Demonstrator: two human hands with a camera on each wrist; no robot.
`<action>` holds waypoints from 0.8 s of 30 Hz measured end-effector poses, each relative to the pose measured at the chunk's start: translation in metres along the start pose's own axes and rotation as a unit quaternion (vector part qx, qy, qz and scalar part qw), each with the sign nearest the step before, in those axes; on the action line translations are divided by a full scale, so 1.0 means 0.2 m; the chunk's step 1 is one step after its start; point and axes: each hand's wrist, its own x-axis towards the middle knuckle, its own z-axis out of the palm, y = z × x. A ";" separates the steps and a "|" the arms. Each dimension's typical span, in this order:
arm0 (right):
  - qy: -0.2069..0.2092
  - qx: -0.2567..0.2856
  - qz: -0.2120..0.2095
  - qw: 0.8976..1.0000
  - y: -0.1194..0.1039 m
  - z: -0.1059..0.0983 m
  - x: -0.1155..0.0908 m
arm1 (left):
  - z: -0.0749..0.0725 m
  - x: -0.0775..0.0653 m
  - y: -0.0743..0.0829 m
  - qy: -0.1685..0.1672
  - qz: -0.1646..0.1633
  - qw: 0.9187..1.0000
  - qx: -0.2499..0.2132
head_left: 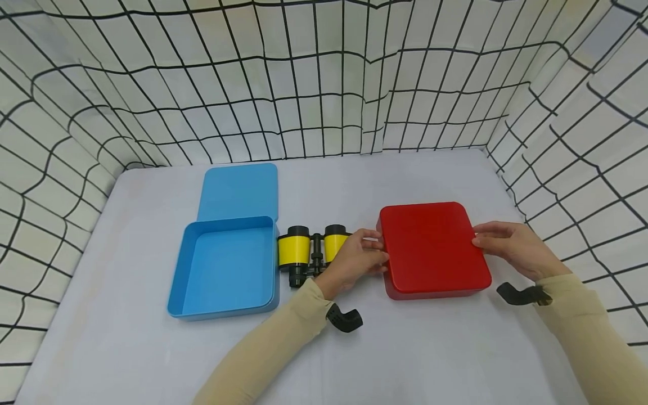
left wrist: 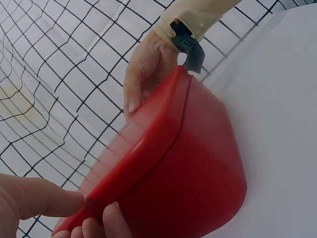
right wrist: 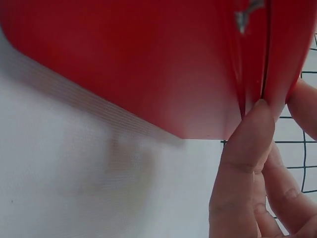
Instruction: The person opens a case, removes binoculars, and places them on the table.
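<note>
On the right of the table, in the head view, sits a red box [head_left: 430, 247] with its lid on. My left hand [head_left: 356, 259] pinches the lid's left edge; in the left wrist view its thumb [left wrist: 64, 201] touches the rim and the fingertips [left wrist: 114, 213] lie near the seam. At the opposite side my right hand [head_left: 511, 247] pinches the lid's edge. The right wrist view shows one finger [right wrist: 255, 124] against the seam between lid and box. Whatever is inside the red box is hidden.
Left of the red box, partly behind my left forearm, lie yellow and black binoculars [head_left: 293, 250]. An open blue box [head_left: 228, 270] stands beside them, its lid [head_left: 240, 191] laid back behind it. White walls under black netting [head_left: 314, 101] border the white table [head_left: 126, 337].
</note>
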 end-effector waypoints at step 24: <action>0.011 -0.022 0.020 0.999 -0.05 0.01 -0.05 | 0.01 -0.01 0.01 0.011 -0.005 1.000 -0.007</action>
